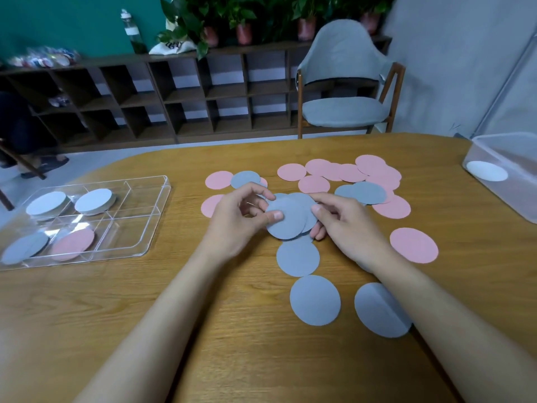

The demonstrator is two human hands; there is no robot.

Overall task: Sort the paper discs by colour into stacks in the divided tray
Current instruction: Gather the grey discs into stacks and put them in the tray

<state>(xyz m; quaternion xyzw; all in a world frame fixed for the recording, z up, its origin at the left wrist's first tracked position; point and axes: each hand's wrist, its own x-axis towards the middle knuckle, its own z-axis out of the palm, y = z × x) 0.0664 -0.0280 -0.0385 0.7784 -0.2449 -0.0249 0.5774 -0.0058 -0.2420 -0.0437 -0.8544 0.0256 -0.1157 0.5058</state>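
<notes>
both hands are gripping a small fan of grey round paper discs [287, 221] mid-table — left hand [241, 219] pinching its edge, right hand [343, 221] curling underneath — well right of the clear divided plastic tray [139, 248].

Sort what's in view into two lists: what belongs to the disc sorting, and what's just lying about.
In the job: left hand and right hand, both gripping the held grey discs; loose grey discs; pink discs; divided tray.
Lying about: clear tub holding one white disc; grey chair; potted plants; bottle.
</notes>
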